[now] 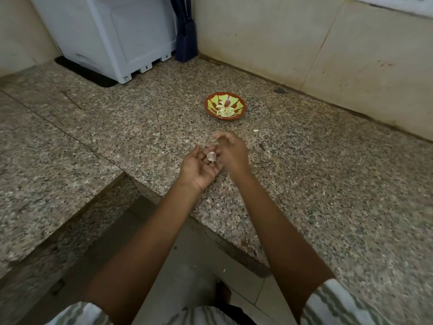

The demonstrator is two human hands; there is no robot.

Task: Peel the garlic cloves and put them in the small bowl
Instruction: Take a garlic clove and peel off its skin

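My left hand (199, 167) is turned palm up over the granite counter, its curled fingers holding a partly skinned garlic clove (211, 156). My right hand (232, 150) is just right of it and touches it, blurred by motion. Its raised fingertips pinch a pale scrap of garlic skin (214, 137). The small bowl (207, 106), red-rimmed with a yellow-green pattern, stands on the counter beyond my hands. Several peeled cloves (225, 110) lie inside it.
A loose pale garlic piece (256, 130) lies on the counter right of the bowl. A white appliance (112, 38) on a black mat stands at the back left. Tiled walls (304, 48) border the counter at the back and right. The counter's edge (178, 207) drops to the floor below my arms.
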